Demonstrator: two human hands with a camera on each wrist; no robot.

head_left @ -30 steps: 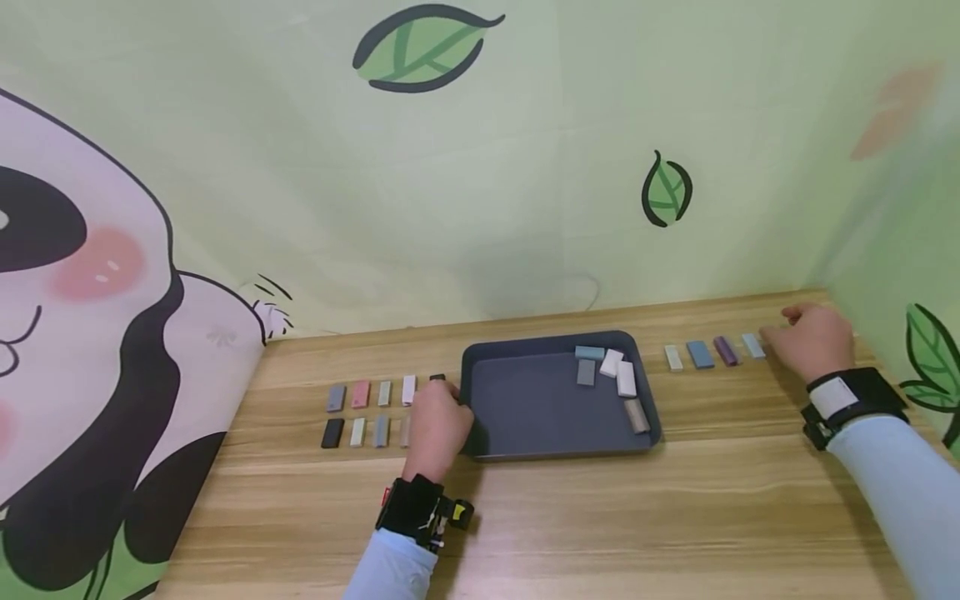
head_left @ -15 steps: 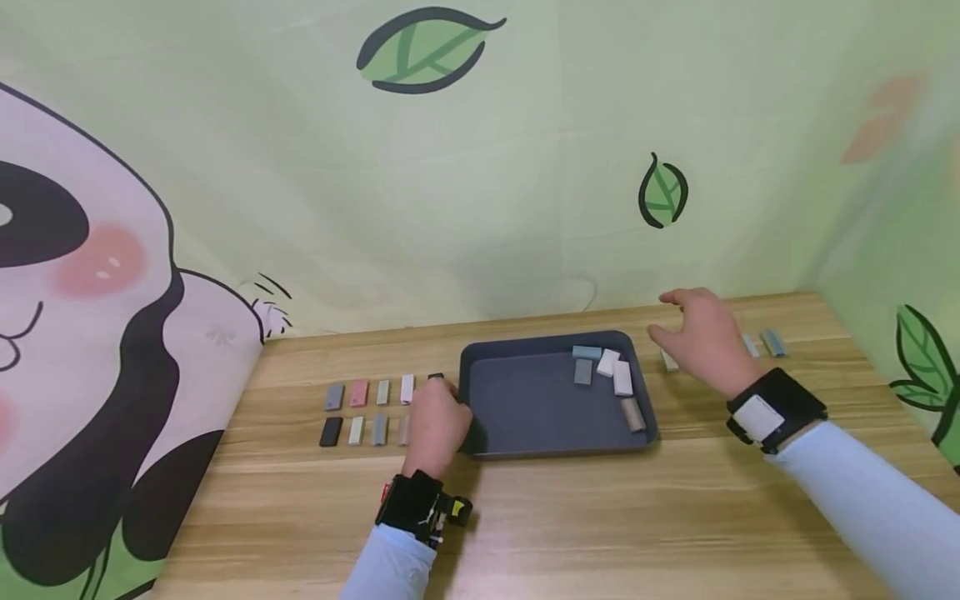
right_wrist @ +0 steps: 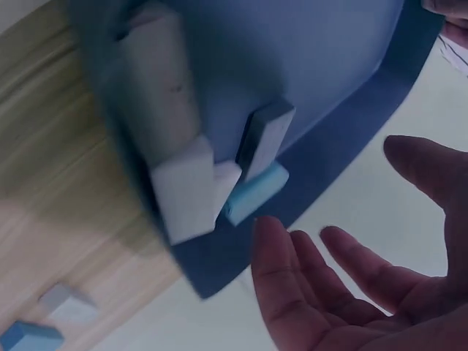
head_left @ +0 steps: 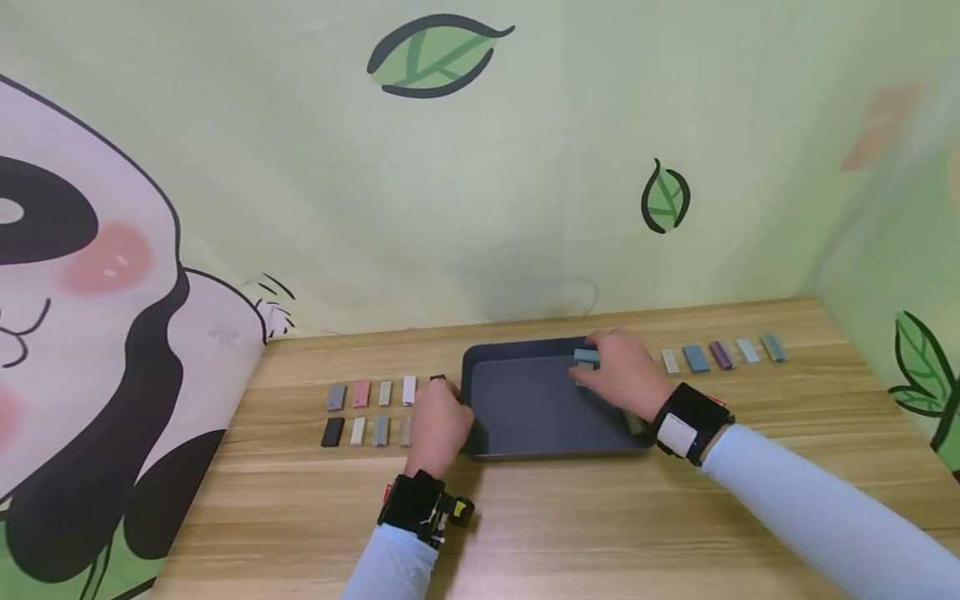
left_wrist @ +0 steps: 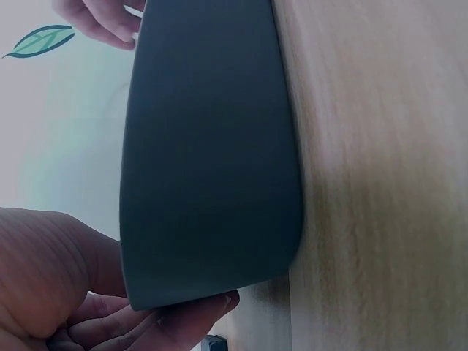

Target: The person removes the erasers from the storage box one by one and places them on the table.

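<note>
A dark blue-grey tray (head_left: 517, 408) lies on the wooden table. My left hand (head_left: 438, 421) grips the tray's left side, with the thumb at the rim and fingers against the outer wall in the left wrist view. My right hand (head_left: 626, 375) is over the tray's right end, thumb and fingers spread, holding nothing. Its fingertips are close to a small teal block (right_wrist: 256, 192) and a dark grey block (right_wrist: 267, 137). Beside these lie a white block (right_wrist: 183, 191), partly seen second white block (right_wrist: 225, 183) and a brownish-grey block (right_wrist: 162, 84).
Right of the tray, several small blocks stand in a row, among them a blue block (head_left: 696, 359) and a purple block (head_left: 721, 355). Left of it are two rows with a pink block (head_left: 362, 393) and a black block (head_left: 333, 432). A printed cloth wall (head_left: 480, 208) rises behind.
My right hand has moved left from the far end of the right row to over the tray. A blue-grey block now shows where it was. My left hand stays on the tray.
</note>
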